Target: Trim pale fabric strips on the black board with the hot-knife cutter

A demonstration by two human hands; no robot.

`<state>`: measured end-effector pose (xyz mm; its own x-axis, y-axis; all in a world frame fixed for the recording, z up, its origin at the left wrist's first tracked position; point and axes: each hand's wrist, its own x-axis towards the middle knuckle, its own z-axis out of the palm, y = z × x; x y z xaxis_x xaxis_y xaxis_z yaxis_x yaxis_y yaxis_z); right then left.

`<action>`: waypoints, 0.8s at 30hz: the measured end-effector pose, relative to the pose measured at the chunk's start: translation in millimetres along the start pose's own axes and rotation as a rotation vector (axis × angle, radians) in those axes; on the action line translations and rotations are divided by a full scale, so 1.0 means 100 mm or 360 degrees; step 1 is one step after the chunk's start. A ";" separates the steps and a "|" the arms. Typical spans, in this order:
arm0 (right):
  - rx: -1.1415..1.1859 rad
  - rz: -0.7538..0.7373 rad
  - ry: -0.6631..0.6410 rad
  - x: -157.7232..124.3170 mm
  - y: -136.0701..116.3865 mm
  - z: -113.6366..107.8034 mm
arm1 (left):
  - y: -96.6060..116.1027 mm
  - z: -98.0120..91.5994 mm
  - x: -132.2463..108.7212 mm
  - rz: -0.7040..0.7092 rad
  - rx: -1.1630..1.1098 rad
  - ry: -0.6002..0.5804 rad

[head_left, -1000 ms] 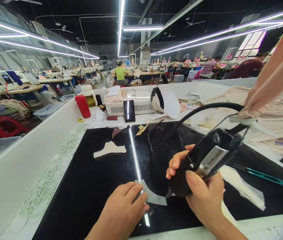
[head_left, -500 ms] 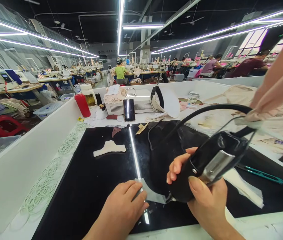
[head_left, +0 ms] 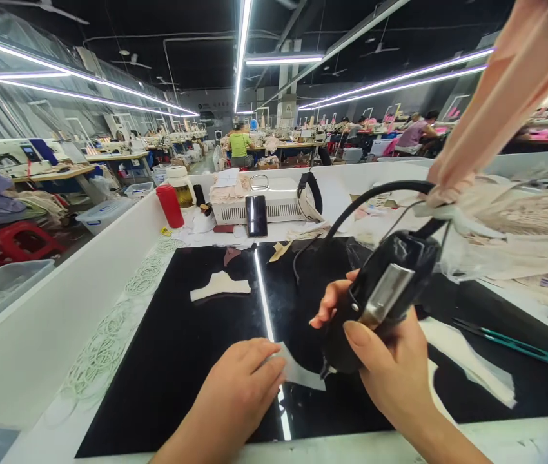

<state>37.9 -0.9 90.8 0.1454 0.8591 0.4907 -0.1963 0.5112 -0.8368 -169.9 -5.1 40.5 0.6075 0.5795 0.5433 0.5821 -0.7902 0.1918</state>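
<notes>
My right hand (head_left: 390,361) is wrapped round a black corded hand tool (head_left: 385,290) with a silver lever on its side. The small metal tip points down at the upper edge of a thin translucent piece (head_left: 303,374), near its right end. I cannot tell whether tip and piece touch. On that piece's left end rest the fingers of my left hand (head_left: 240,386), laid out over it against the black board (head_left: 158,348). A pale curved fabric piece (head_left: 472,361) lies right of my right hand, beside teal-handled tweezers (head_left: 516,341).
Another white cut piece (head_left: 220,285) lies at the board's upper left. Pale green loops (head_left: 104,341) line the left edge. At the back stand a phone (head_left: 256,216), a vented white box (head_left: 278,205) and a red cup (head_left: 170,206). Pink cloth (head_left: 496,103) wraps the tool's cable.
The tool has moved slightly left and up over the translucent piece, and stands a little more upright. My left hand stays on the piece. The view has shifted a little.
</notes>
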 end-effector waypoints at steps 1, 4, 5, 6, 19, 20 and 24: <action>0.0027 0.0017 -0.0008 0.00 0.01 0.06 | -0.02 -0.05 0.00 -0.0058 -0.0026 0.0022; 0.0153 0.0057 -0.0021 -0.03 0.06 0.26 | -0.12 -0.24 -0.02 -0.0317 -0.0097 -0.0009; 0.0194 0.0065 -0.0022 -0.03 0.09 0.33 | -0.15 -0.30 -0.04 -0.0406 -0.0115 -0.0043; 0.0228 0.0065 -0.0019 -0.03 0.11 0.40 | -0.19 -0.36 -0.07 -0.0479 -0.0124 -0.0080; 0.0327 0.0078 -0.0008 -0.01 0.32 0.80 | -0.19 -0.17 -0.40 -0.0645 -0.0197 -0.0190; 0.0325 0.0068 -0.0002 -0.01 0.32 0.81 | -0.19 -0.16 -0.40 -0.0645 -0.0204 -0.0181; 0.0339 0.0016 -0.0014 -0.03 0.34 0.82 | -0.16 -0.17 -0.40 -0.0662 -0.0271 -0.0153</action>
<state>-48.9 16.0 81.5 0.1339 0.8640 0.4854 -0.3984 0.4955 -0.7719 -213.0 -18.6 29.9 0.3931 0.8638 0.3152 0.6948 -0.5036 0.5135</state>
